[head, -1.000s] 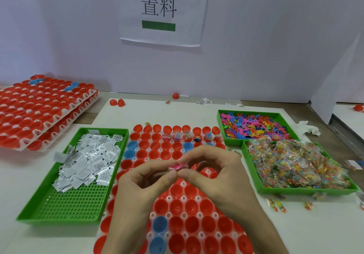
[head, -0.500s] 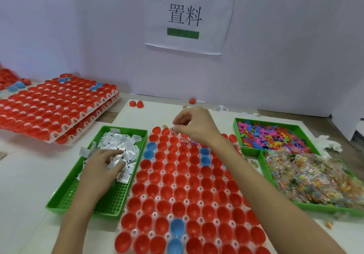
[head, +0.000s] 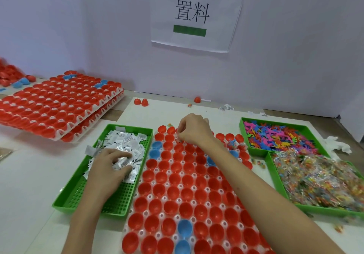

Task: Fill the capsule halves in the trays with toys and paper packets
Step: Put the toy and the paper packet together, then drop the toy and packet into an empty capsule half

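Two hands, well apart. Digging with the left hand [head: 107, 172] into the paper packets [head: 129, 141] heaped in the green tray [head: 116, 200], fingers curled round a few white ones. Reaching with the right hand [head: 194, 130] over the far rows of the capsule tray [head: 194, 202], fingertips drawn together above a red half (holding anything? too small to tell). Lying between both hands, long axis running away from the body — just right of the left hand, the nearer one for the bare close rows. Capsule halves [head: 173, 192] mostly red, some blue, mouths up. Loose toys [head: 275, 137] and bagged toys [head: 319, 179] beyond the right forearm.
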A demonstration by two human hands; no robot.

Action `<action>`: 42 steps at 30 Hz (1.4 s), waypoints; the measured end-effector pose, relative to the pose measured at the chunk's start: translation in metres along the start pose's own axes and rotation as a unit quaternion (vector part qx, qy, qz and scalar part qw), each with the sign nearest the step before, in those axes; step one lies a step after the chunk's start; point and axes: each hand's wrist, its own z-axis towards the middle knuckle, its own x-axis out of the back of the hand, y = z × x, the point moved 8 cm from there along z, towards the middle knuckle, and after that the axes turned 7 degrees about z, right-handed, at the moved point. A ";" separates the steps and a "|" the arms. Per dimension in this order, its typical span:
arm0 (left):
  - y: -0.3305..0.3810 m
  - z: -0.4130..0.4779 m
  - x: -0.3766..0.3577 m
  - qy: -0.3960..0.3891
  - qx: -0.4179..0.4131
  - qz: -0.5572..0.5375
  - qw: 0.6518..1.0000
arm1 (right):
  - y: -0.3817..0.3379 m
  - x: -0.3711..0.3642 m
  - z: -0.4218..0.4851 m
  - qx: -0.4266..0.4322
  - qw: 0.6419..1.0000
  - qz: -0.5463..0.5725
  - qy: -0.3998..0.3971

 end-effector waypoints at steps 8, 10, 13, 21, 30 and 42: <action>0.000 0.001 -0.001 0.005 -0.007 0.019 1.000 | -0.008 -0.013 -0.001 0.022 0.996 -0.087 0.011; 0.000 0.001 0.000 0.007 -0.009 0.018 1.000 | -0.010 -0.013 -0.002 0.017 0.996 -0.088 0.014; 0.002 0.000 0.000 0.008 -0.015 0.017 1.000 | -0.005 -0.011 -0.002 0.004 0.998 -0.058 0.000; 0.004 -0.002 0.003 0.033 -0.015 -0.012 0.999 | 0.019 0.036 -0.008 0.011 0.990 0.139 0.021; 0.002 -0.005 0.010 0.094 -0.010 -0.036 0.995 | 0.234 0.146 -0.069 -0.271 0.949 -0.067 0.145; -0.001 -0.012 0.026 0.172 0.034 -0.041 0.984 | 0.247 0.153 -0.089 -0.190 0.948 0.005 0.257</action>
